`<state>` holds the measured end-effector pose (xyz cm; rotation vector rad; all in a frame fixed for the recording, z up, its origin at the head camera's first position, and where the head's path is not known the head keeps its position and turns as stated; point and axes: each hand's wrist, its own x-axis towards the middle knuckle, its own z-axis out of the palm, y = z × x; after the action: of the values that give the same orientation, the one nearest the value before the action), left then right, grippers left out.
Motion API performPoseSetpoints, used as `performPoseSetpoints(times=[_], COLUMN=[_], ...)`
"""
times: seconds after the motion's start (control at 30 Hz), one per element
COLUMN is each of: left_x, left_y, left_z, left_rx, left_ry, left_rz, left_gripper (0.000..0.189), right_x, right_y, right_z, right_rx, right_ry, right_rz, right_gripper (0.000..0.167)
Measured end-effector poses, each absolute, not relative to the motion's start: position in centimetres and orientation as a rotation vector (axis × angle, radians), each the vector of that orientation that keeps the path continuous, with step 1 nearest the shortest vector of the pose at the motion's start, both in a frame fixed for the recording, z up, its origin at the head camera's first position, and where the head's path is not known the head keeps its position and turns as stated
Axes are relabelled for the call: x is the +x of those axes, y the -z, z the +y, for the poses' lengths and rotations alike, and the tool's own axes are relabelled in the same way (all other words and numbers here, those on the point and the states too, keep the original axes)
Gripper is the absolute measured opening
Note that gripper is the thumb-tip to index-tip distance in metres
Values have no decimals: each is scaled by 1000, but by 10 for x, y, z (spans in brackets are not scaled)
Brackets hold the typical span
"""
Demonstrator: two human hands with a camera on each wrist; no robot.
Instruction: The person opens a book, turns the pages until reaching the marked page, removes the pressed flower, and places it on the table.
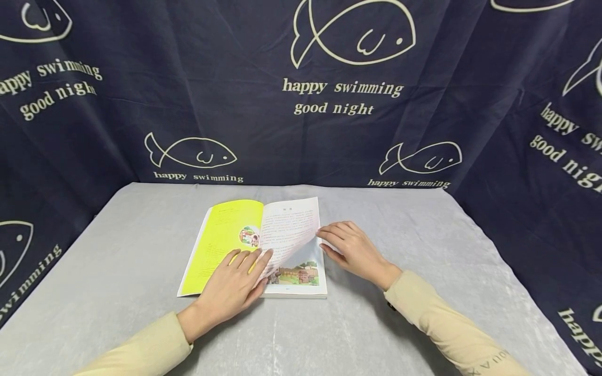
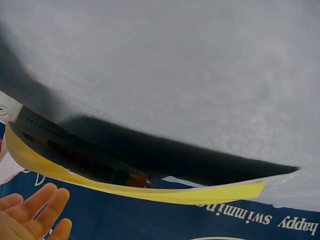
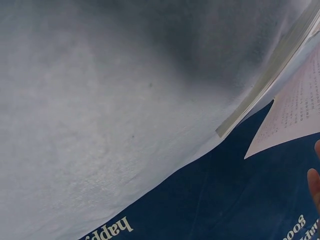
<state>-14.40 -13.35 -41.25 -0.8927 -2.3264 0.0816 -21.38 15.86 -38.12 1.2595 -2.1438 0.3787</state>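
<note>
An open book [image 1: 301,290] lies on the grey cloth-covered table. Its left side is a bright yellow page [image 1: 207,250] with a small round picture. On the right, a white printed leaf [image 1: 287,224] is lifted and curls over a page with a coloured picture [image 1: 301,274]. My left hand [image 1: 235,284] rests on the book's lower part near the spine, fingers stretched over the yellow page and the leaf's lower part. At the leaf's right edge are the extended fingertips of my right hand [image 1: 352,250]. The yellow page also shows edge-on in the left wrist view, bowed above the cloth.
Grey cloth [image 1: 400,334] covers the table around the book. A dark blue curtain [image 1: 263,115] with white fish outlines and lettering hangs behind the table and along both sides.
</note>
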Motion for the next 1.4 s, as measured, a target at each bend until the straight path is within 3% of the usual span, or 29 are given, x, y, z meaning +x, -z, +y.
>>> performPoseSetpoints(times=[0.83, 1.4], left_x=[-151, -151], left_y=[407, 406], left_z=[-131, -132], left_rx=[-1023, -925], left_ry=[115, -4], left_rz=[-2004, -1852], left_gripper=[43, 46], right_x=[-207, -200], right_y=[394, 400], right_z=[161, 158], right_rx=[1367, 1451], right_ry=[-337, -249], right_rz=[-2219, -2256], right_gripper=[25, 25])
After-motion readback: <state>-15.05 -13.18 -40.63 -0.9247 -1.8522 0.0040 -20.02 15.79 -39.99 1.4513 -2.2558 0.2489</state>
